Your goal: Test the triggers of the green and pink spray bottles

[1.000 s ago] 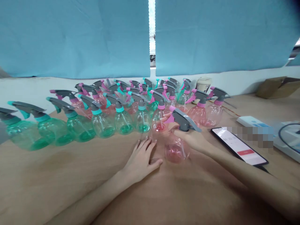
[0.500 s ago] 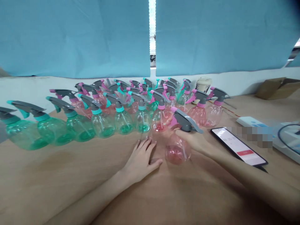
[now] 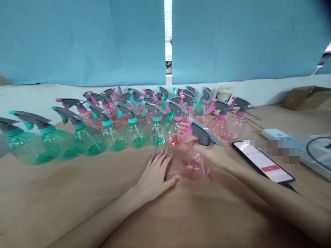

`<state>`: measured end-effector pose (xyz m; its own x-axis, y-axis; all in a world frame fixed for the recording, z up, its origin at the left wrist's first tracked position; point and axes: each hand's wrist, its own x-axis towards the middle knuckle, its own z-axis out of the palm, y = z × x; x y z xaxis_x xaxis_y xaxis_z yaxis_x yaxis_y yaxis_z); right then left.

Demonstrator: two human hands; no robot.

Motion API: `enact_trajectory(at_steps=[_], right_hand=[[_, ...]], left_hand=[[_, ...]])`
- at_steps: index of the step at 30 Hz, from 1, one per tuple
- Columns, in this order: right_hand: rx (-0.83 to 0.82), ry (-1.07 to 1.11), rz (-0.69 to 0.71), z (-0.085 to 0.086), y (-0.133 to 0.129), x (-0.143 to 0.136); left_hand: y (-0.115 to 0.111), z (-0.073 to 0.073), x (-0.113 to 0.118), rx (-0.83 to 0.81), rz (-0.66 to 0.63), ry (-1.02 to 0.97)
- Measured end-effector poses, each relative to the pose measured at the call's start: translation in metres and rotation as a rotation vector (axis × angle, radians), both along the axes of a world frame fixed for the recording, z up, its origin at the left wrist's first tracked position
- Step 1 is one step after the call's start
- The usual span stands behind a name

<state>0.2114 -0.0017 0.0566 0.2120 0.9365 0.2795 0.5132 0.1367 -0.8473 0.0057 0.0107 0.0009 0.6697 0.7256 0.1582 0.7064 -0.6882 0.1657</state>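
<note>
Here, a pink bottle (image 3: 194,167) with a tube (image 3: 202,168) inside is being held by the curled right hand (image 3: 210,153); the spread left hand (image 3: 157,175) is being rested.

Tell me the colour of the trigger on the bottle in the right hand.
Pink; it shows best in the head view, above the right hand.

Plain blue curtain (image 3: 82,43)
</note>
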Motion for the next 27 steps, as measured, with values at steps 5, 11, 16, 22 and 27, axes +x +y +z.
enact_trajectory(at_steps=[5, 11, 16, 22, 27], right_hand=[[-0.084, -0.011, -0.064, 0.0038, -0.0026, -0.0023], [-0.022, -0.031, -0.011, 0.0034, -0.0013, -0.0012], [-0.039, -0.05, -0.04, 0.0046, -0.0018, -0.0021], [0.028, -0.04, 0.04, 0.0041, -0.0011, -0.0018], [0.021, -0.012, 0.045, 0.0011, 0.0002, 0.0001]], left_hand=[[-0.0005, 0.0007, -0.0001, 0.007, 0.001, 0.014], [0.0, 0.0, -0.0008, 0.016, -0.005, 0.011], [0.0, 0.0012, -0.0001, 0.017, -0.008, 0.019], [-0.0001, -0.0006, -0.0008, 0.024, -0.02, 0.005], [0.0, -0.0008, -0.0006, 0.022, -0.018, 0.005]])
